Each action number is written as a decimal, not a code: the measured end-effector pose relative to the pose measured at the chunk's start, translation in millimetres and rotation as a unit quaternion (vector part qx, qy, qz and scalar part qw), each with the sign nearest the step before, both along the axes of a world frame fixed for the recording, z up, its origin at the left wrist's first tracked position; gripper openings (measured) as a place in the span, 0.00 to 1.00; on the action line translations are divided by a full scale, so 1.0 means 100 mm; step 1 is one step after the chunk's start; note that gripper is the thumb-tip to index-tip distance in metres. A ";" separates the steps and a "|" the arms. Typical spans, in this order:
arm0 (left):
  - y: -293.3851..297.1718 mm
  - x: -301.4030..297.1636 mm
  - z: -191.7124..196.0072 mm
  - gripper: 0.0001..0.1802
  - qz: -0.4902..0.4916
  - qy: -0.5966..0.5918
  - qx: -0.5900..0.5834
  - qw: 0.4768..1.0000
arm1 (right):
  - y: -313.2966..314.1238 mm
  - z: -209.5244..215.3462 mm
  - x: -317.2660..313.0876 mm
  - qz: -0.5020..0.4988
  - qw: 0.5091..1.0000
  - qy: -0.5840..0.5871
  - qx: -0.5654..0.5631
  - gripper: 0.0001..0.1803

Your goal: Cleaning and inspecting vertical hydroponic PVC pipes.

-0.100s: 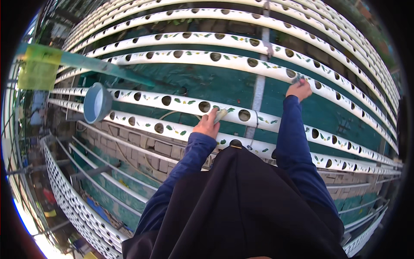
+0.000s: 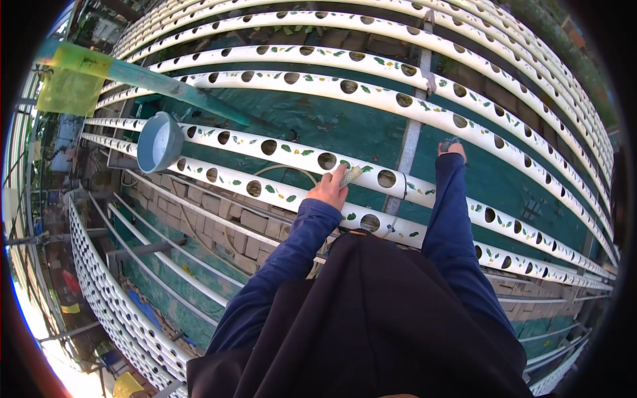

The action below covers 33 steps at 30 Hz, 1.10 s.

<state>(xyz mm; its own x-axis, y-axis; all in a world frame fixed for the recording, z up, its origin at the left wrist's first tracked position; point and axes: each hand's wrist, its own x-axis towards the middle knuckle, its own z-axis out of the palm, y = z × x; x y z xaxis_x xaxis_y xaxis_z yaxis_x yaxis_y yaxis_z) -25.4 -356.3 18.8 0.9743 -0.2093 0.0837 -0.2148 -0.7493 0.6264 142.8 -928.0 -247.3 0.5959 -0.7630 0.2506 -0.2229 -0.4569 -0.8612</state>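
Left hand point(image 2: 328, 190) pinches a pale sponge cube point(image 2: 350, 175) — right hand point(image 2: 452, 148) grips something unclear.

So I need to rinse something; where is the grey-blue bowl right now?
In the head view the grey-blue bowl sits at upper left on the white holed pipes, just below the green beam, well left of the left hand.

We see rows of pipes point(image 2: 279, 149) with holes running left to right in front of us, one behind the other, with a sheet point(image 2: 318, 119) beneath them. Our left hand point(image 2: 330, 189) rests on a near pipe with a small pale piece point(image 2: 351, 175) at its fingertips, just beside a hole point(image 2: 387, 178); our right hand point(image 2: 452, 148) lies farther back and to the right, between pipes. A bowl point(image 2: 159, 142) sits on the pipes well to the left, below a slanting bar point(image 2: 166, 83).
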 end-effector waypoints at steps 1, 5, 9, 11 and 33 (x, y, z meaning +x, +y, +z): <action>0.22 -0.11 -0.23 0.28 0.045 0.039 0.074 0.995 | 1.03 -0.47 0.14 0.064 0.995 0.037 0.067 0.12; 0.59 -0.39 -0.25 0.29 0.127 0.069 0.169 0.975 | 3.22 0.56 0.31 -0.103 0.537 -0.149 0.824 0.18; 0.48 -0.34 -0.22 0.28 0.098 0.047 0.139 0.984 | 2.25 0.57 0.39 -0.035 0.555 -0.264 0.788 0.21; 0.47 -0.32 -0.22 0.28 0.096 0.039 0.133 0.986 | 1.57 0.44 0.34 -0.026 0.571 -0.246 0.783 0.21; 0.47 -0.29 -0.18 0.28 0.115 0.048 0.127 0.984 | 1.71 0.30 0.33 -0.054 0.724 -0.086 0.683 0.19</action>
<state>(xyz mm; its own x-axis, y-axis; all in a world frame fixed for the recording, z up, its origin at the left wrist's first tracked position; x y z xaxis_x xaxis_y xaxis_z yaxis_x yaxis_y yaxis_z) -54.1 -309.4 0.6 0.9992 0.0160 -0.0377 0.0305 -0.9059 0.4225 175.4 -757.1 -217.1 0.5635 -0.4093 -0.7176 -0.0292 0.8582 -0.5125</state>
